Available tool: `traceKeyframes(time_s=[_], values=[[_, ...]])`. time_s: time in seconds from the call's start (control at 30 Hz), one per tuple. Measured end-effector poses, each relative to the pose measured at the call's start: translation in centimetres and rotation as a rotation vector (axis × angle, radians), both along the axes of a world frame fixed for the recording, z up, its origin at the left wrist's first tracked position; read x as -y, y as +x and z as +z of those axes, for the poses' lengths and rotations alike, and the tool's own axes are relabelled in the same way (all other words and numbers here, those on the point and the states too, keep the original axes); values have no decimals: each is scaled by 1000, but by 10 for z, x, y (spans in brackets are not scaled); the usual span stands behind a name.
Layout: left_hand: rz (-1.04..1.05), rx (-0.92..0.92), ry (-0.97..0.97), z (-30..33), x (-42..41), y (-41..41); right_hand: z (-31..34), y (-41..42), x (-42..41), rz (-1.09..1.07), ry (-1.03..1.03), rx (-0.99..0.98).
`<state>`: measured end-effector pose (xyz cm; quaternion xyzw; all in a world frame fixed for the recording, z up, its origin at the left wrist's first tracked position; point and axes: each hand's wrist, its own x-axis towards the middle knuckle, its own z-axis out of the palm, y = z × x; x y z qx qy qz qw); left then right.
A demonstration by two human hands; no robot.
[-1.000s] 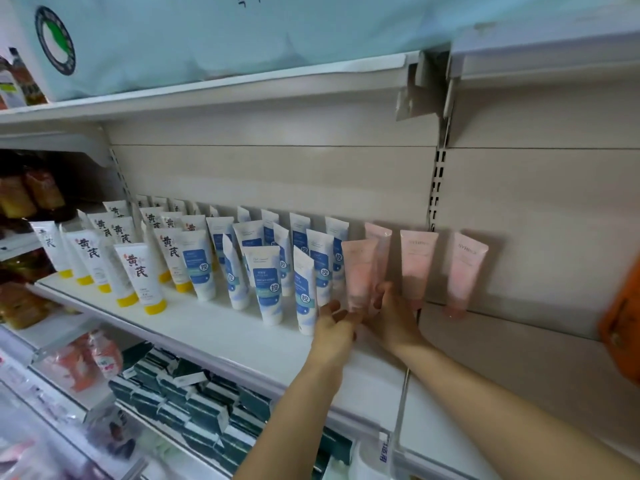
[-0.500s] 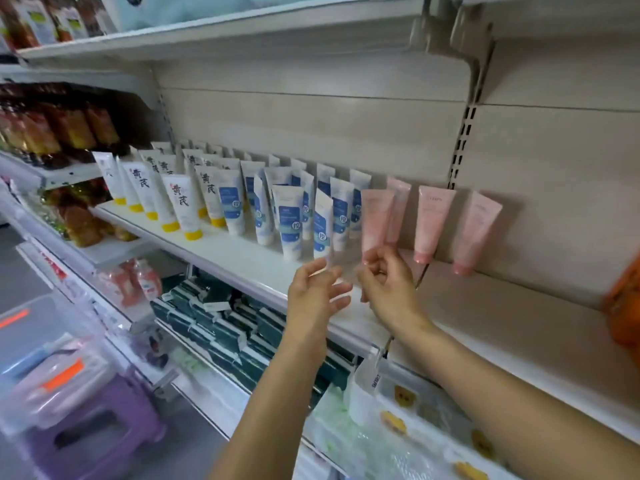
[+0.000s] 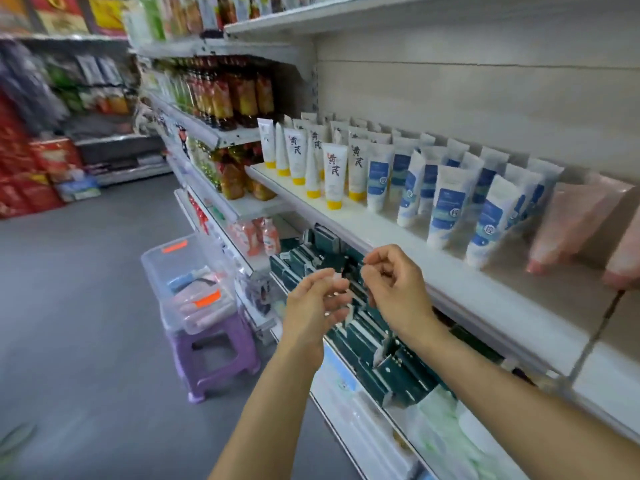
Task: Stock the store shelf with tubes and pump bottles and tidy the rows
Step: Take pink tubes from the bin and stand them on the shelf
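The person is between two steps. Both hands are empty and hang in the air in front of the shelf [image 3: 398, 237]. The left hand [image 3: 313, 304] has loose, softly bent fingers and holds nothing. The right hand [image 3: 393, 285] has its fingers curled in a bit more, and it looks empty too, though the picture is a little blurry there.

The tubes stand in rows on the shelf, up and to the right of the hands, and are not touching them. There are white tubes with yellow caps [image 3: 334, 178], then white and blue tubes [image 3: 445, 202], then pink tubes [image 3: 568, 230] at the far right. The pink row looks short, with bare shelf beside it.

Down to the left of the hands, a clear plastic box [image 3: 188, 278] sits on a purple stool [image 3: 211, 355] on the floor. It looks like it holds more things to put out.

The next move is probably to reach down into the box and pick up more tubes. The hands must go low and left, away from the shelf.
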<state>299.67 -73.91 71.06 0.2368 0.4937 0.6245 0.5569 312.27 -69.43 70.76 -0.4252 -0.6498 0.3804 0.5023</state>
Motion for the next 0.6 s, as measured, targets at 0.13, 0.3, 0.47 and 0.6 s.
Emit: traceKeyframes(time_s=[0.13,0.3,0.47,0.6], values=[[80,-30,-27,-9,-8,-73,-16,-73,-14,57,-49,-4],[149,-43,-65,-21,-25,-172,-32,-167,-42,117,-107,10],[222,-10,-132,-29,-33,-265,-48,-255,-69,146,-157,22],[266,-4,-175,-40,-38,-332,-62,-312,-84,169,-221,27]])
